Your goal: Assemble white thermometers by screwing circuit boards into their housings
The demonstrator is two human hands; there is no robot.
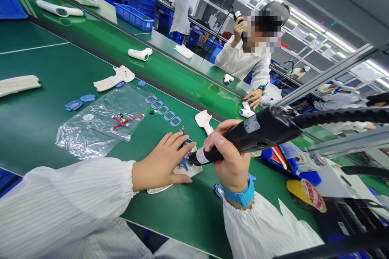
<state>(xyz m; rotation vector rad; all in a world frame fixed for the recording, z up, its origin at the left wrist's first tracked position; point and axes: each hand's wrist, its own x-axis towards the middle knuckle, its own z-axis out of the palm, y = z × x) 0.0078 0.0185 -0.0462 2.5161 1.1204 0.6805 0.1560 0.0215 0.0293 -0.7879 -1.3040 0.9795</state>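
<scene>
My right hand (228,156) is wrapped round a black electric screwdriver (258,131), whose tip points down at a white plastic housing (194,171). Blue and green parts sit inside that housing. My left hand (165,161) lies over the housing with its fingers spread, resting on it and hiding much of it. Beyond my left hand, several blue oval rings (163,110) lie in a row beside a small green circuit board (152,111). Another white shell piece (204,120) is just past the screwdriver's tip.
A clear plastic bag (100,123) with red wires lies left. White thermometer-like devices (140,54) rest on the green conveyor (170,66). Opposite, a person holds a black tool. Blue tray (310,176) and yellow tape roll (306,195) stand right.
</scene>
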